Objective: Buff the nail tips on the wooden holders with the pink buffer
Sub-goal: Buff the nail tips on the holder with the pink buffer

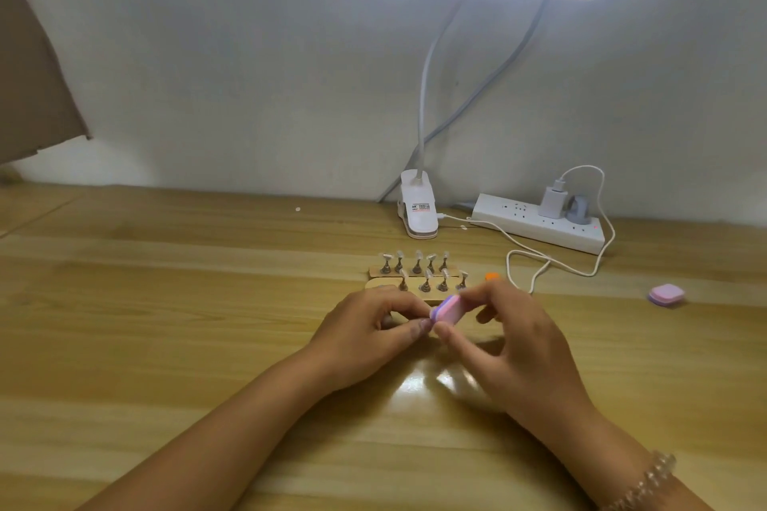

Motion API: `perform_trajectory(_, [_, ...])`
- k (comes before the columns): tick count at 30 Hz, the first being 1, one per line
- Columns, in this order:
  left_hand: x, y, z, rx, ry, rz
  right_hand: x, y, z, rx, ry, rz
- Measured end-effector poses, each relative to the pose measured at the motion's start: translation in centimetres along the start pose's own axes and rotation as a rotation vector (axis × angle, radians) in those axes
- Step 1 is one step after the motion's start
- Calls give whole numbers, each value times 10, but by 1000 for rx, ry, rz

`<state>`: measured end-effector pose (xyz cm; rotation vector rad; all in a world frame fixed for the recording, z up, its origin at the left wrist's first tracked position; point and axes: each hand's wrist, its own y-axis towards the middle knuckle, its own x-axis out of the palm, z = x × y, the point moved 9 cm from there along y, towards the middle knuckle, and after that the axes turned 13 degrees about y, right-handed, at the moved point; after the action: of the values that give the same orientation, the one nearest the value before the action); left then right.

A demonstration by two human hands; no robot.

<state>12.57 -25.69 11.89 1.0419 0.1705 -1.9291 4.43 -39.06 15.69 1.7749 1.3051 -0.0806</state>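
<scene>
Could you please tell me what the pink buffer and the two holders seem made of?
The pink buffer looks like soft matte foam in layers, with a purple band along one edge. The holders seem pale, unvarnished wood: light tan, no shine. Their stands look like dull grey metal, though too small to be sure.

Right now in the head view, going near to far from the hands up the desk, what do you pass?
Pink buffer pinched in the right hand → near wooden holder → far wooden holder → lamp clamp → wall.
</scene>
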Motion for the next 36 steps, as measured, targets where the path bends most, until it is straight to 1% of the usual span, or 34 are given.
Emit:
perform_trajectory(2, [-2, 0, 3, 12, -30, 17, 11, -4, -10, -51, 13, -74])
perform_trajectory(3, [-4, 0, 3, 12, -32, 28, 12, -3, -11, -54, 16, -80])
perform_trajectory(6, [-6, 0, 5, 13, -5, 56, 2, 1, 0, 10, 7, -14])
perform_trajectory(7, [-7, 0, 5, 15, -2, 59, 0, 1, -1, -1, -5, -8])
perform_trajectory(10, [-7, 0, 3, 1, -17, 66, 13, -4, -16, -87, -32, -102])
perform_trajectory(11, [-7, 1, 2, -8, -22, 68, 15, -4, -16, -91, -32, -118])
perform_trajectory(12, [-7, 1, 0, -14, -26, 69, 13, -3, -12, -62, -21, -103])
perform_trajectory(15, [-7, 1, -1, -12, -58, 71, -7, 2, 12, 74, 15, 44])
perform_trajectory(17, [-6, 1, 0, -9, -82, 68, -11, 2, 15, 91, 38, 83])
perform_trajectory(18, [-6, 1, 0, -7, -96, 68, -8, 1, 9, 63, 41, 58])
perform_trajectory(21, [-8, 1, 3, -4, -127, 69, 11, -3, -12, -46, 6, -89])
perform_trajectory(22, [-8, 1, 2, -5, -122, 69, 11, -2, -12, -42, -7, -98])
perform_trajectory(25, [-8, 1, 2, -12, -78, 64, 3, 0, -3, -5, -30, -36])
perform_trajectory(26, [-7, 1, 2, -14, -65, 62, 3, -1, -6, -29, -43, -46])
perform_trajectory(29, [-6, 1, 1, -28, -46, 64, 15, -5, -18, -109, -47, -142])
perform_trajectory(30, [-6, 1, 0, -26, -36, 61, 15, -4, -16, -93, -39, -139])
perform_trajectory(33, [-4, 1, 1, 2, 20, 47, 4, 1, -3, -17, -36, -50])
perform_trajectory(34, [-3, 1, 1, 1, 22, 40, 4, 0, -5, -32, -52, -57])
perform_trajectory(36, [-3, 0, 1, -3, 0, 38, 13, -4, -15, -95, -63, -126])
